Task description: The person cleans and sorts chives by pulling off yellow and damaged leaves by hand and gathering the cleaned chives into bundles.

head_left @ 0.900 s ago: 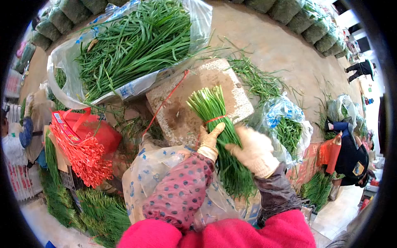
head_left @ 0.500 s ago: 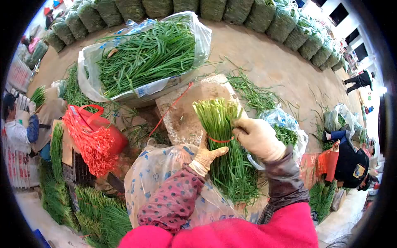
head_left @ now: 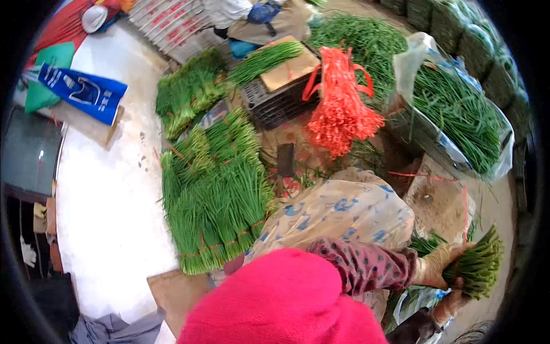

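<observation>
At the lower right, a bundle of green stalks has its pale cut ends turned up and right. My left hand, in a cream glove, grips the bundle from its left side. Below it my right hand is closed against the lower side of the same bundle. Leaves of the bundle are mostly hidden behind my hands and sleeves. A stone block with a red strap across it lies just above. Plastic sheeting with blue prints covers my lap.
Tied bundles lie in rows at centre left. Red ties hang beside a black crate with a board and loose stalks. A large bag of greens stands upper right. Another person sits at the top.
The view has swung left, bringing the rows of tied bundles into sight. The held bundle now appears at the lower right, and my right hand has moved from its cut ends to its lower side.
</observation>
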Motion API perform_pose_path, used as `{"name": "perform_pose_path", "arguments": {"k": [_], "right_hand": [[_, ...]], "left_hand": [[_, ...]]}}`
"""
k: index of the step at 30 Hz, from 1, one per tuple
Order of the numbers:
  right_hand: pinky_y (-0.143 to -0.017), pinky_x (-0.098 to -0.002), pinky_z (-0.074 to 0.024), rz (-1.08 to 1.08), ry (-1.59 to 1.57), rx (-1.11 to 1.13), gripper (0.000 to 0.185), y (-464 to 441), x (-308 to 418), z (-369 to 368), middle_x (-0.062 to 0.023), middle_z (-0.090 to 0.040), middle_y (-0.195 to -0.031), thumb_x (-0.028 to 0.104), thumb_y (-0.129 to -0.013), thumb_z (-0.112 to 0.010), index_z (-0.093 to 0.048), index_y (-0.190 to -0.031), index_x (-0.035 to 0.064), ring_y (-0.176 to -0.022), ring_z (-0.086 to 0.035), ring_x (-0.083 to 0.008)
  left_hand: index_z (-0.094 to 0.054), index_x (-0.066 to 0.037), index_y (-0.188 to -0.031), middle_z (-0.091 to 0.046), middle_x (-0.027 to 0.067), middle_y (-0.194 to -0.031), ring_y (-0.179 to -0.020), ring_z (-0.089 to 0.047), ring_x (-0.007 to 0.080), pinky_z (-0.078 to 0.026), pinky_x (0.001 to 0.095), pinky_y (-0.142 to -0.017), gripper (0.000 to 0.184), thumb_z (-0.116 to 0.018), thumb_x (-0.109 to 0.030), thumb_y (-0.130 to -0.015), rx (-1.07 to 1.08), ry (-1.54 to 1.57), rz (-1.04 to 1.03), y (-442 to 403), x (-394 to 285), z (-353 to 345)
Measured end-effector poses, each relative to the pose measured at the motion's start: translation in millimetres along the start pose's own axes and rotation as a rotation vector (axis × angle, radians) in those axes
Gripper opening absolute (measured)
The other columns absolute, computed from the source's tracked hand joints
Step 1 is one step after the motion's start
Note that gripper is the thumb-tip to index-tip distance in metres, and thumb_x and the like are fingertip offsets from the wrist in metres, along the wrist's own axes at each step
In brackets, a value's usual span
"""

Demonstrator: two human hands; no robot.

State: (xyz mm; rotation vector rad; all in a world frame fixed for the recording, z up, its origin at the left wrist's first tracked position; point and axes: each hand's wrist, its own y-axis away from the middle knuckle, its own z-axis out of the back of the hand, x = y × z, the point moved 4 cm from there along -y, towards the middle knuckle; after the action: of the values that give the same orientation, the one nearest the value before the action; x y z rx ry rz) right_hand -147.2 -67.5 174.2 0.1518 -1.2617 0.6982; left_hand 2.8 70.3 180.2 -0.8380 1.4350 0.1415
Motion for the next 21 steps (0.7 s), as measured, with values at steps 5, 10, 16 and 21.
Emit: {"name": "perform_pose_path", "arguments": {"k": [5,10,16,21], "right_hand": [[-0.103,-0.0376,-0.0343,-0.050,0.074,-0.076,0.092,-55.9,3.0,1.3,-0.0126,-0.041,-0.138,0.053,-0.076,-0.072,-0.034,-0.139,-0.0016,-0.124,-0.042,-0.0250],[-0.103,-0.0374,-0.0348,-0.010,0.071,-0.006,0.090,-107.5,30.5,-37.9,-0.0131,-0.041,-0.139,0.053,-0.077,-0.071,-0.033,-0.139,-0.0009,-0.125,-0.041,-0.0251],[-0.103,-0.0372,-0.0354,0.131,-0.062,0.305,0.089,-129.1,101.3,-147.1,-0.0136,-0.040,-0.139,0.052,-0.079,-0.069,-0.032,-0.140,-0.0001,-0.126,-0.041,-0.0252],[-0.103,-0.0370,-0.0360,0.435,-0.240,0.771,0.087,-66.4,242.0,-285.6,-0.0141,-0.040,-0.140,0.051,-0.080,-0.068,-0.032,-0.141,0.0006,-0.126,-0.041,-0.0253]], "left_hand": [[-0.008,-0.001,-0.147,-0.039,0.0234,-0.134,-0.127,-0.036,0.0404,-0.026,0.0506,-0.104,0.136,-0.086,-0.048,-0.047,0.320,-0.546,0.214,-24.9,-49.3,47.2],[-0.006,-0.006,-0.149,-0.031,0.0228,-0.142,-0.133,-0.029,0.0407,-0.021,0.0478,-0.109,0.137,-0.087,-0.052,-0.048,0.065,-0.337,0.159,-25.6,-66.5,138.8],[0.005,-0.002,-0.148,-0.008,0.0203,-0.153,-0.141,-0.012,0.0348,-0.016,0.0483,-0.111,0.151,-0.076,-0.072,-0.041,-0.222,-0.312,-0.246,13.5,-109.0,171.4],[-0.004,-0.005,-0.149,-0.032,0.0149,-0.146,-0.134,-0.032,0.0241,-0.026,0.0376,-0.111,0.123,-0.085,-0.014,-0.056,-0.439,0.221,-0.099,50.7,-116.8,240.3]]}}
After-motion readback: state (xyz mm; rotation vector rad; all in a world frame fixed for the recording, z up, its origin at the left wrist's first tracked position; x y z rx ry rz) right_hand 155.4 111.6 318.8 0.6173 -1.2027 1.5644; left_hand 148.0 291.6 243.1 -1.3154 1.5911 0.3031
